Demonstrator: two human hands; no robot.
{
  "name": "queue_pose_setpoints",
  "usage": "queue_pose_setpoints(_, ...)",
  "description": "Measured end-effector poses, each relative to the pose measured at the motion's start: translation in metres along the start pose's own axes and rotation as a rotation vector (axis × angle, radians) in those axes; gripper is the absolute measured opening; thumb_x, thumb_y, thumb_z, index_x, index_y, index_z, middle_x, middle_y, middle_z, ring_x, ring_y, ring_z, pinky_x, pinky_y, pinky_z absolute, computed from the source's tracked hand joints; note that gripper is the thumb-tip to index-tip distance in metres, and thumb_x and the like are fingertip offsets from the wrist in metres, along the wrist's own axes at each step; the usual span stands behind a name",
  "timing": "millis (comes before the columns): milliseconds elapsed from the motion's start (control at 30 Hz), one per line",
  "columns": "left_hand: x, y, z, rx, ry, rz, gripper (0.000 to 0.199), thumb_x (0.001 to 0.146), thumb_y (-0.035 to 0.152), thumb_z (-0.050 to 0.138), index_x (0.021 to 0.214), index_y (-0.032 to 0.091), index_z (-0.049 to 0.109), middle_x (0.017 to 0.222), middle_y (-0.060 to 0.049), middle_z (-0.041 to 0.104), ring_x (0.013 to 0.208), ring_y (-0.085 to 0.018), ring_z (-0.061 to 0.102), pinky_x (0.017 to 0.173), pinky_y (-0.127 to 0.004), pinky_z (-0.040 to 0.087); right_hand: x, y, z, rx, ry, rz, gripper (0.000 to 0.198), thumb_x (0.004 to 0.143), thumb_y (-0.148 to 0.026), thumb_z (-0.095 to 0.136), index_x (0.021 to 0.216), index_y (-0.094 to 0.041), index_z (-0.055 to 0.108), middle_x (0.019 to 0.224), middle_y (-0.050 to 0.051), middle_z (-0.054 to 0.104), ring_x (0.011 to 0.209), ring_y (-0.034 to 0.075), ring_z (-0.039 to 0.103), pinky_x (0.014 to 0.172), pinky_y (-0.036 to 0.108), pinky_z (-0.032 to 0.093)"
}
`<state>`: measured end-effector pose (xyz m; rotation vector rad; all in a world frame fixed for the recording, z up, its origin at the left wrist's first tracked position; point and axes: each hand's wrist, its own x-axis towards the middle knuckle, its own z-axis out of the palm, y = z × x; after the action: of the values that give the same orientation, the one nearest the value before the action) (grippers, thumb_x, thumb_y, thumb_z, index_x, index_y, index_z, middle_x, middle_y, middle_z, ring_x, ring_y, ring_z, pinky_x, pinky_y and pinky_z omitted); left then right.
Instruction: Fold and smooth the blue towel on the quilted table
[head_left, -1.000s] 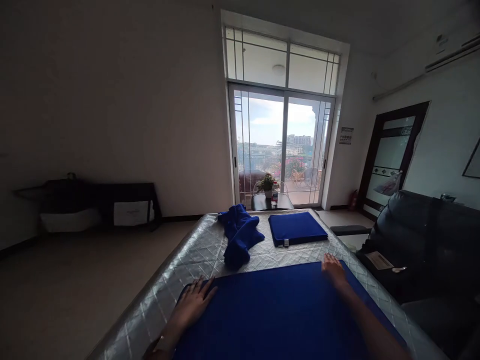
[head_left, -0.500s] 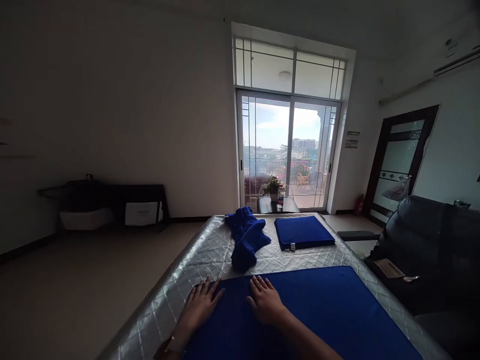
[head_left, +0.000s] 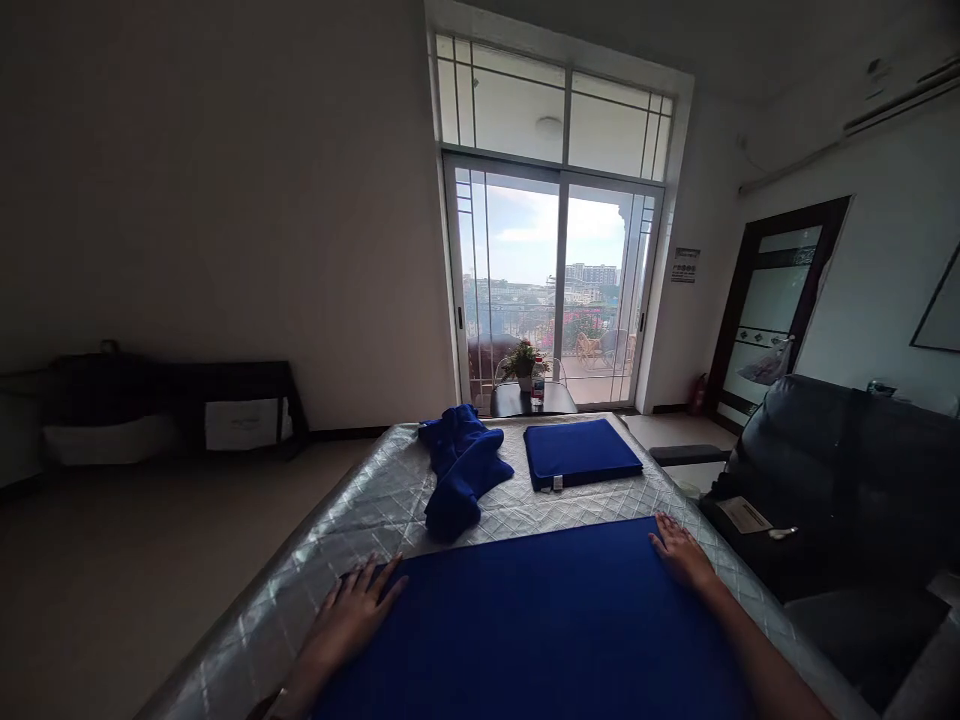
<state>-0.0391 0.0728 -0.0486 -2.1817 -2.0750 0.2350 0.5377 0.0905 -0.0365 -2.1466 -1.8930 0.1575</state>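
A smooth blue cloth lies spread flat on the silver quilted table cover. My left hand rests on its far left corner, palm down and fingers spread. At the far right corner, my right hand lies flat with its fingers stretched out. Neither hand grips anything. Beyond the spread cloth sits a crumpled blue cloth on the left. To the right of that is a neatly folded blue cloth stack with a small white tag on its near edge.
A black chair stands close along the right side, with a card on it. Behind the far edge, a small dark table holds a potted plant and a bottle. A dark bench is by the left wall.
My right hand has slid right across the spread cloth, from near its middle to the far right corner. My left hand stays at the left corner. The view has turned slightly right.
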Motion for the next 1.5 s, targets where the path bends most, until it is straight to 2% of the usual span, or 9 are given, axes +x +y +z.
queue_pose_setpoints(233, 0.002, 0.002, 0.003, -0.005, -0.036, -0.012, 0.056, 0.099, 0.022, 0.019, 0.154, 0.028, 0.021, 0.168, -0.012, 0.018, 0.154, -0.032, 0.017, 0.123, -0.055, 0.02, 0.011, 0.02, 0.02, -0.011, 0.065, 0.011, 0.064, 0.093, -0.044, 0.028, 0.149, -0.015, 0.04, 0.162, 0.013, 0.037, 0.152, 0.014, 0.028, 0.122, 0.031, 0.019)
queue_pose_setpoints(467, -0.011, 0.007, -0.016, -0.329, 0.163, -0.139, 0.066, 0.1, 0.045, 0.011, 0.153, 0.008, 0.024, 0.164, -0.016, 0.03, 0.153, -0.025, 0.021, 0.126, -0.04, 0.022, 0.013, 0.026, 0.024, -0.024, 0.104, -0.001, 0.064, 0.093, -0.045, 0.029, 0.147, -0.016, 0.044, 0.162, 0.013, 0.037, 0.15, 0.013, 0.032, 0.119, 0.03, 0.023)
queue_pose_setpoints(700, -0.088, 0.025, -0.015, -0.379, 0.065, 0.049, 0.06, 0.096, 0.056, 0.026, 0.152, 0.033, 0.026, 0.166, 0.0, 0.024, 0.153, -0.024, 0.02, 0.127, -0.047, 0.024, 0.009, 0.02, 0.021, -0.061, 0.141, -0.014, 0.063, 0.091, -0.044, 0.024, 0.139, -0.019, 0.055, 0.162, 0.012, 0.036, 0.147, 0.017, 0.038, 0.119, 0.039, 0.025)
queue_pose_setpoints(867, -0.14, 0.025, 0.006, -0.338, 0.007, -0.01, 0.061, 0.091, 0.065, 0.033, 0.146, 0.045, 0.016, 0.163, 0.008, 0.024, 0.152, -0.025, 0.021, 0.127, -0.053, 0.026, 0.005, 0.002, 0.009, -0.105, 0.198, -0.018, 0.063, 0.087, -0.029, 0.022, 0.137, -0.014, 0.058, 0.156, 0.018, 0.046, 0.148, 0.021, 0.037, 0.12, 0.047, 0.019)
queue_pose_setpoints(1000, -0.148, 0.023, 0.005, -0.37, -0.005, -0.039, 0.069, 0.087, 0.072, 0.031, 0.146, 0.041, 0.015, 0.163, 0.006, 0.021, 0.153, -0.026, 0.018, 0.128, -0.054, 0.023, -0.01, -0.055, 0.011, -0.133, 0.216, -0.103, 0.065, 0.085, -0.018, 0.02, 0.141, -0.011, 0.054, 0.157, 0.017, 0.045, 0.15, 0.019, 0.031, 0.124, 0.04, 0.016)
queue_pose_setpoints(1133, -0.148, 0.023, 0.005, -0.404, 0.041, -0.043, 0.068, 0.085, 0.074, 0.033, 0.144, 0.046, 0.014, 0.162, 0.011, 0.025, 0.152, -0.027, 0.021, 0.128, -0.056, 0.025, -0.054, -0.161, 0.037, -0.024, 0.06, -0.348, 0.062, 0.091, -0.031, 0.023, 0.148, -0.018, 0.043, 0.159, 0.009, 0.04, 0.15, 0.02, 0.029, 0.126, 0.041, 0.021)
queue_pose_setpoints(1300, -0.151, 0.021, 0.013, -0.409, 0.076, -0.042, 0.065, 0.086, 0.071, 0.036, 0.143, 0.048, 0.016, 0.161, 0.012, 0.028, 0.152, -0.027, 0.023, 0.128, -0.055, 0.026, -0.128, -0.288, 0.078, 0.204, -0.191, -0.704, 0.072, 0.092, -0.054, 0.028, 0.151, -0.044, -0.012, 0.162, -0.014, 0.002, 0.152, 0.019, 0.012, 0.127, 0.051, 0.02)
queue_pose_setpoints(1400, -0.151, 0.02, 0.012, -0.396, 0.073, -0.029, 0.063, 0.087, 0.069, 0.036, 0.143, 0.046, 0.021, 0.161, 0.009, 0.031, 0.152, -0.027, 0.026, 0.127, -0.055, 0.028, -0.157, -0.324, 0.091, 0.291, -0.288, -0.796, 0.079, 0.092, -0.055, 0.03, 0.138, -0.049, -0.034, 0.152, -0.02, -0.018, 0.151, 0.017, 0.002, 0.128, 0.049, 0.016)
queue_pose_setpoints(1500, -0.152, 0.021, 0.006, -0.374, 0.031, -0.032, 0.062, 0.088, 0.067, 0.035, 0.144, 0.043, 0.023, 0.161, 0.008, 0.029, 0.152, -0.027, 0.023, 0.127, -0.055, 0.026, -0.166, -0.322, 0.093, 0.309, -0.33, -0.795, 0.079, 0.092, -0.053, 0.03, 0.135, -0.049, -0.036, 0.148, -0.021, -0.023, 0.151, 0.017, -0.001, 0.128, 0.049, 0.013)
